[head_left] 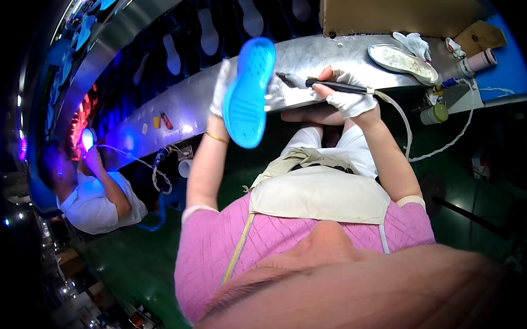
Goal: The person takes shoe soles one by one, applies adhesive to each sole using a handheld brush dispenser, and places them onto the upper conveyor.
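My left hand (220,92), in a white glove, grips a bright blue shoe sole (249,98) and holds it up over the bench edge. The sole hides most of that hand's fingers. In my right hand (349,92), gloved with bare fingertips showing, is a black pen-like tool (336,86) with a pale hose at its rear end. The tool's dark, flat tip (286,79) points toward the sole, a little apart from it. Below both hands lies the shiny metal bench top (317,52).
Several grey soles (208,32) lie on a dark surface beyond the bench. A whitish sole (403,63) and a crumpled white glove (414,45) lie at right. The pale hose (406,124) loops right toward a green-lidded container (435,114). A co-worker (99,196) sits at left near a bright lamp.
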Motion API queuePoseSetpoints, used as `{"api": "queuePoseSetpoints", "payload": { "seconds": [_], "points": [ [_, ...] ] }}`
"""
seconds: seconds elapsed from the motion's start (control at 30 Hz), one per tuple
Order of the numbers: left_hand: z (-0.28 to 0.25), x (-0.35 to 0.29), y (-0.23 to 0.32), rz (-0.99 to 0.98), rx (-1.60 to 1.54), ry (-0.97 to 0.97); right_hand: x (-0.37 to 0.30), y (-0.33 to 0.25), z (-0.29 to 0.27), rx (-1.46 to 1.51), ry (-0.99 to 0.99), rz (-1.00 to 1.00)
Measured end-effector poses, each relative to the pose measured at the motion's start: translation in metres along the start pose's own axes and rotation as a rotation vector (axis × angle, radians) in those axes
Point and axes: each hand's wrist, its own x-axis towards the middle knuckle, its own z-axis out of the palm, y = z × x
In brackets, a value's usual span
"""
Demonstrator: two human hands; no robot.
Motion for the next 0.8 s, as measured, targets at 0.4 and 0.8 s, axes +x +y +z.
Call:
{"api": "queuePoseSetpoints", "payload": {
  "seconds": [0.4, 0.8],
  "points": [
    [0.013, 0.031, -0.091, 0.359, 0.072, 0.223, 0.002, 0.021, 0.032, 0.211, 0.001, -0.263],
    [0.011, 0.039, -0.079, 0.429, 0.027, 0.263, -0.01, 0.015, 0.033, -0.081, -0.106, -0.268]
  ]
}}
